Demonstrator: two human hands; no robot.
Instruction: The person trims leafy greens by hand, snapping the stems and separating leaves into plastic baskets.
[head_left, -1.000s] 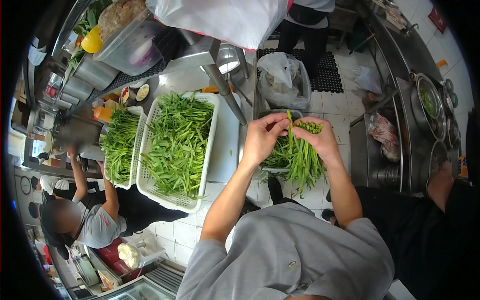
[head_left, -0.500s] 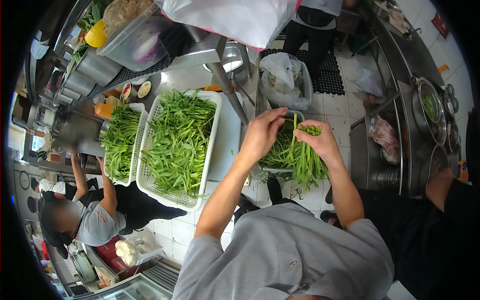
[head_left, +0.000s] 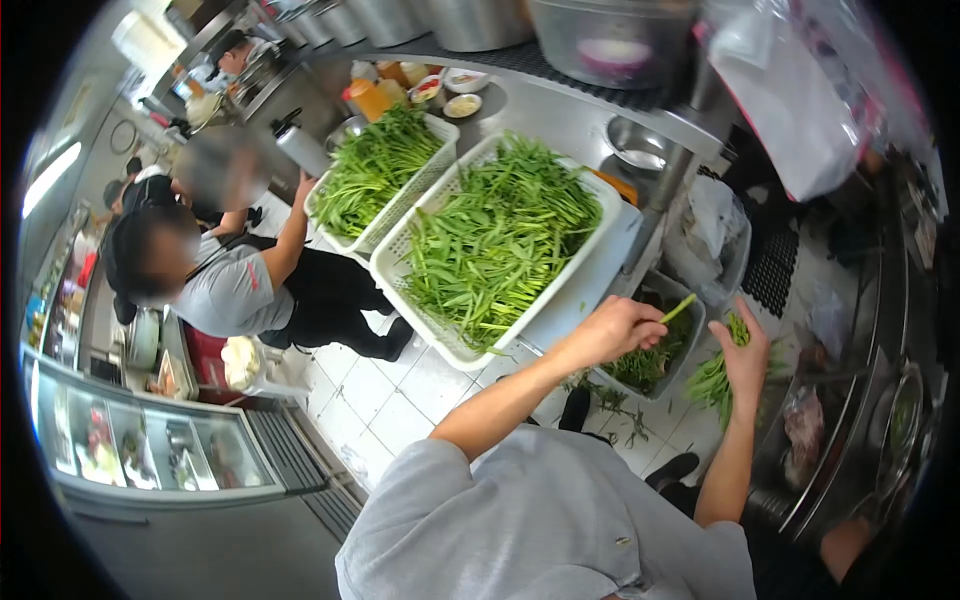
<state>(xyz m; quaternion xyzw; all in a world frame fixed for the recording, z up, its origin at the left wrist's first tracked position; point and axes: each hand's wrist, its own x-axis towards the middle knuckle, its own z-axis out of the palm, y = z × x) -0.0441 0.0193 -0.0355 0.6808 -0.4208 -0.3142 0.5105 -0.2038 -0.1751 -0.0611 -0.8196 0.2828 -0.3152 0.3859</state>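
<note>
My left hand [head_left: 622, 332] is closed in a pinch on a single green vegetable stem [head_left: 681, 307], held above the grey bin [head_left: 652, 388]. To its right, my right hand [head_left: 746, 358] is wrapped round a bunch of leafy greens [head_left: 712, 386], stems up and leaves hanging down. These look like water spinach. Dark green leaves and scraps lie in the bin below. A large white perforated basket [head_left: 392, 283] heaped with cut greens [head_left: 495, 245] sits left of my left hand, and a smaller white basket [head_left: 385, 232] of the same greens stands beyond it.
A light board [head_left: 575, 300] lies under the large basket. Behind the bin stands a plastic-lined container [head_left: 735, 265]. A metal shelf post [head_left: 665, 200] rises beside the board. A co-worker [head_left: 225, 285] stands at the left. Loose leaves [head_left: 625, 412] litter the tiled floor.
The view has swung left. My left hand, earlier open beside the bunch, now pinches one stem and has moved away from my right hand, which still grips the bunch.
</note>
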